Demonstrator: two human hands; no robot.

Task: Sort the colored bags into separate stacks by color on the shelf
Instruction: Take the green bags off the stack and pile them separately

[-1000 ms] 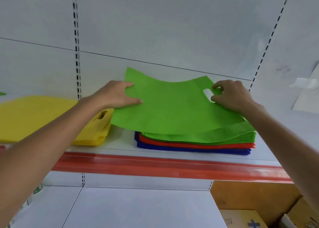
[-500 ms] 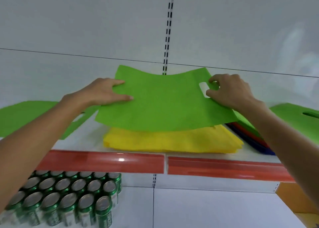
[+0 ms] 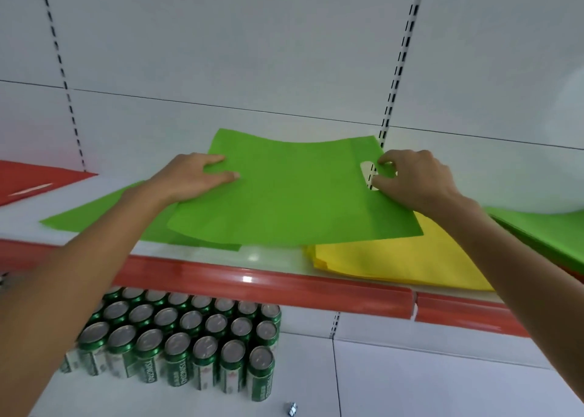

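The green bag (image 3: 294, 189) hangs above the shelf (image 3: 259, 279), between the green stack (image 3: 104, 217) and yellow stack (image 3: 395, 258). The left hand (image 3: 192, 176) pinches its left edge; the right hand (image 3: 410, 179) grips the handle cutout. The fabric appears light, limp and sag-prone; support at both ends is advised.

Head camera faces the shelf (image 3: 252, 277) closely, slightly downward.

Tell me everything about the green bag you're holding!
The green bag is thin, flat, cloth-like, with an oval handle hole near its right edge. It hangs level above the shelf, sagging slightly. The left hand grips its left edge; the right hand pinches beside the hole. Beneath lie a second green bag and a yellow stack.
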